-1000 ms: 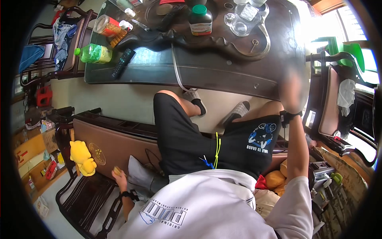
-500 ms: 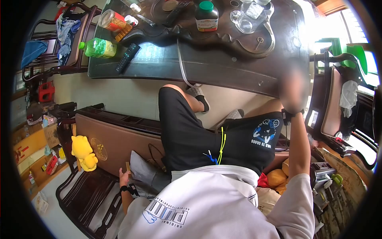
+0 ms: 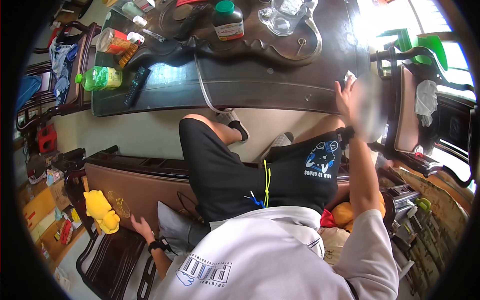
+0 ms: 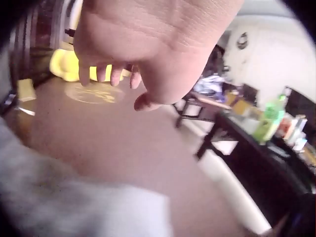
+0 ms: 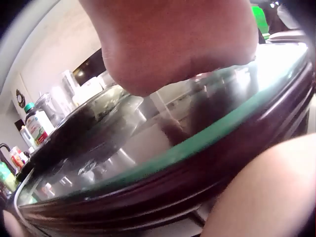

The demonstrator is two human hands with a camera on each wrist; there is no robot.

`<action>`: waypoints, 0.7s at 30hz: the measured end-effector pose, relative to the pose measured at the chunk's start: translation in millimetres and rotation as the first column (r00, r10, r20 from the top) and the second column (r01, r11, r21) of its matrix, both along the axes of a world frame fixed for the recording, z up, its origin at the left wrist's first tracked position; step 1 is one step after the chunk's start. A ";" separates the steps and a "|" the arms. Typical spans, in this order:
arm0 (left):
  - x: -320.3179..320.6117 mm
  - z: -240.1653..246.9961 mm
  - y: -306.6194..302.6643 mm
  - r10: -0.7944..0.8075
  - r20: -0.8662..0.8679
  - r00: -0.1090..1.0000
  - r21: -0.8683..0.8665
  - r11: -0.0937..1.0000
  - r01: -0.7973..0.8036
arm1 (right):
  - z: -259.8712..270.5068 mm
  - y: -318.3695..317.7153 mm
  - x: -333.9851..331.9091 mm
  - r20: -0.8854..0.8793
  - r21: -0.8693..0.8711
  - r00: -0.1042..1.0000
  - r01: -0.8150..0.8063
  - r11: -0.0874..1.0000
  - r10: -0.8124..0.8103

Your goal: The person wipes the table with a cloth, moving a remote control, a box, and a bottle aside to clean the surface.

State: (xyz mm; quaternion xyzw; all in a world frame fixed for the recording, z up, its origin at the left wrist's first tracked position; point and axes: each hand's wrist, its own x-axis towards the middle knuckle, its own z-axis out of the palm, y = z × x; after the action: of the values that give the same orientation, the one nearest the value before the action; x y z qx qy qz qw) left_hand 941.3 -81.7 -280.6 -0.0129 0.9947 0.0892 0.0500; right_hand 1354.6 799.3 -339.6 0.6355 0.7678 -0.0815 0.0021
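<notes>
Near left: yellow plush toy (image 3: 102,211) on brown seat cushion (image 3: 145,187) of dark wooden bench (image 3: 107,260). Just right of toy we see left hand (image 3: 141,227), released, fingers loosely bent, palm down over cushion, holding nothing; whether it touches we cannot tell. Grey pillow (image 3: 175,231) just beside wrist. Far side: glass-topped table (image 3: 260,90) carrying green bottle (image 3: 98,78), remote (image 3: 136,86), green-capped jar (image 3: 227,21). Right: right hand (image 3: 344,95), fingers straight and spread, at table's near edge, grasping nothing. White scrap (image 3: 349,76) just beyond fingertips.

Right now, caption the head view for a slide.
Right hand at the table edge, left hand over the brown cushion.
</notes>
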 end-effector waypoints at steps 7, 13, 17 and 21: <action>-26.3 82.4 362.9 -0.353 -0.124 0.927 0.719 0.612 0.329 | 6.9 -70.6 -101.6 -0.124 0.042 0.966 -0.224 0.974 0.228; 6.5 78.3 563.7 -0.740 -0.247 0.625 0.724 0.288 0.627 | 19.5 -147.8 -170.1 -0.160 0.125 0.782 -0.589 0.799 0.602; 19.9 58.1 650.7 -0.878 -0.354 0.323 0.571 0.071 0.818 | 43.9 -161.9 -136.1 -0.139 0.080 0.669 -0.727 0.682 0.730; 38.2 32.8 707.0 -0.937 -0.343 0.067 0.444 -0.099 0.891 | 53.0 -134.7 -68.5 -0.120 -0.034 0.689 -0.723 0.690 0.715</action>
State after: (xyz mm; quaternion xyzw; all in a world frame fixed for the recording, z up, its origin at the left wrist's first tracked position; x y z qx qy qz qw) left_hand 979.6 625.3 -247.7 0.6808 0.6471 0.3144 0.1378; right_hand 1286.1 664.6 -286.6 0.2787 0.9506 -0.1349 0.0214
